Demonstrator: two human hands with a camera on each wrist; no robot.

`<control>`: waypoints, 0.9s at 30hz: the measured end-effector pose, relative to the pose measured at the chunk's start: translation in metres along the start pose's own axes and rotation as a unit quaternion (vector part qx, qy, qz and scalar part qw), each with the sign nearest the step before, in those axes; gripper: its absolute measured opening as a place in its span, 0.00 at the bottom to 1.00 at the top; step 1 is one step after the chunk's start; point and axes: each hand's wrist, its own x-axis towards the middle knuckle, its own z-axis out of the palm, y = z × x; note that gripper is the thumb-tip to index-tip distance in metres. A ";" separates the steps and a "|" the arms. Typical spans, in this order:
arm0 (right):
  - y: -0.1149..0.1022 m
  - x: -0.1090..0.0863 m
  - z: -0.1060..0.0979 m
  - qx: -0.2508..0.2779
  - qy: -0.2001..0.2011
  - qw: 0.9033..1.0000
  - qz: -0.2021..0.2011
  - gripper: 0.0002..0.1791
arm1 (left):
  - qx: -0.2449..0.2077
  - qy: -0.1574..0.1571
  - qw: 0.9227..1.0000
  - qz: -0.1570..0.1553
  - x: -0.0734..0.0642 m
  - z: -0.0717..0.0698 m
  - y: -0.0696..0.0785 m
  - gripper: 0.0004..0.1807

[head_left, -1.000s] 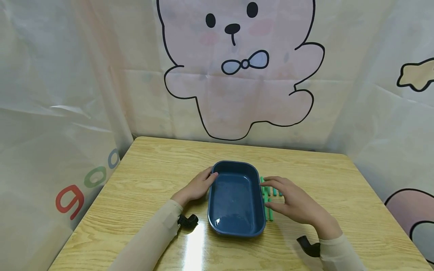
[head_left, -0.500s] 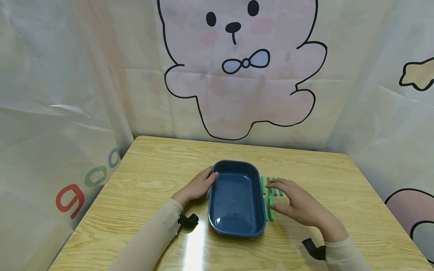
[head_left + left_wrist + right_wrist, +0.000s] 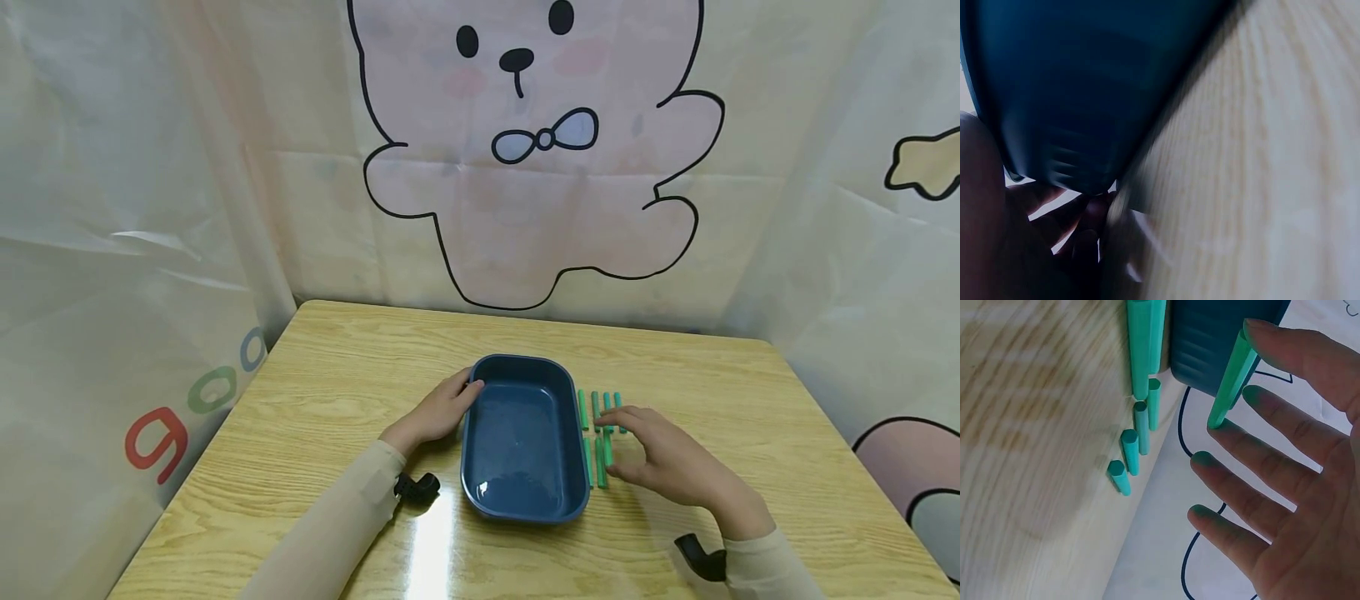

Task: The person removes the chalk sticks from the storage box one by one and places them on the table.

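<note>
A deep blue rectangular tray (image 3: pixel 517 454) sits in the middle of the table. My left hand (image 3: pixel 435 414) grips its far left side, thumb over the rim and fingers along the outer wall (image 3: pixel 1085 81). To the right of the tray, my right hand (image 3: pixel 667 458) pinches a green hexagonal stick (image 3: pixel 1232 381) end to end between thumb and middle finger; the other fingers are spread, their tips tinted green. Several similar sticks lie in two short rows beside the tray, among them a bright green stick (image 3: pixel 582 410) and a darker green stick (image 3: pixel 601 465).
The light wood-grain table (image 3: pixel 360 350) carries everything. A printed cloth curtain (image 3: pixel 315 242) stands right behind its far edge, with more cloth at both sides. Black curved pieces, including a left wrist mount (image 3: pixel 417 490), stick out from each sleeve.
My right hand, with the green stick pinched in it, has shifted right and slightly nearer, away from the tray's side. The left hand and the tray stay in place.
</note>
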 end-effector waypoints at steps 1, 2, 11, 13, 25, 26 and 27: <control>0.001 0.000 0.000 0.000 -0.003 1.000 0.001 0.32 | -0.001 0.000 1.000 -0.001 0.000 0.000 0.001 0.28; 0.001 -0.001 0.001 -0.002 -0.006 1.000 0.003 0.32 | -0.002 -0.001 1.000 -0.002 -0.001 0.000 0.001 0.28; 0.006 -0.004 0.002 0.001 -0.024 1.000 0.007 0.32 | 0.003 0.002 1.000 -0.004 0.000 0.000 0.000 0.28; 0.006 -0.004 0.002 0.002 -0.026 1.000 0.008 0.32 | 0.004 0.001 1.000 -0.003 0.000 0.000 -0.001 0.27; 0.011 -0.006 0.005 0.021 -0.051 0.998 0.034 0.34 | 0.003 0.002 1.000 -0.005 0.001 0.001 -0.004 0.28; 0.012 -0.006 0.005 0.021 -0.053 0.998 0.036 0.34 | 0.004 0.003 1.000 -0.005 0.001 0.001 -0.004 0.28; 0.012 -0.006 0.006 0.022 -0.055 0.998 0.038 0.34 | 0.005 0.003 1.000 -0.006 0.001 0.001 -0.004 0.28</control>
